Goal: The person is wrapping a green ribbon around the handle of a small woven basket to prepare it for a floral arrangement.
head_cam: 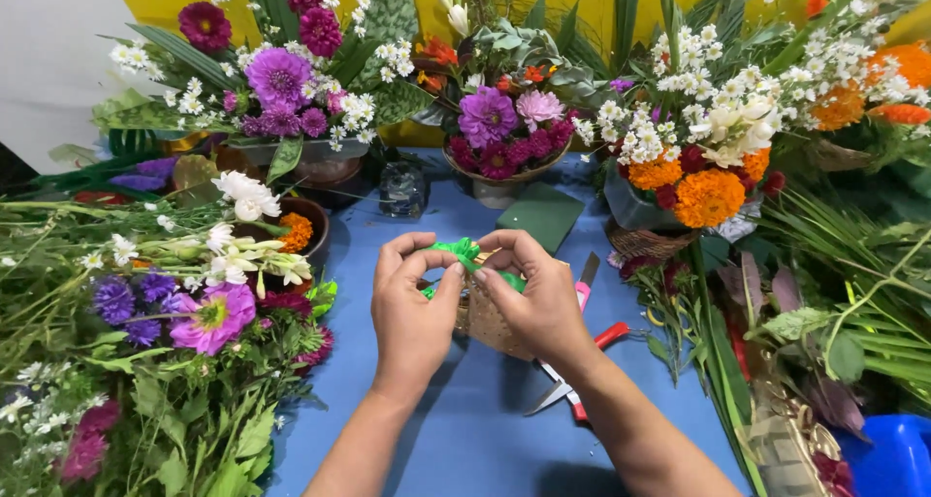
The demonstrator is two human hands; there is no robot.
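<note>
Fingers of left hand (415, 313) and right hand (536, 298) pinch green ribbon (464, 253) atop small woven basket (490, 324); basket upright.

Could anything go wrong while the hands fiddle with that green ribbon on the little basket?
Maybe. Both hands, left hand and right hand, pinch the green ribbon over the small woven basket, so the ribbon could slip loose. The red-handled scissors lie right beside the right wrist, which might bump their blades.
</note>
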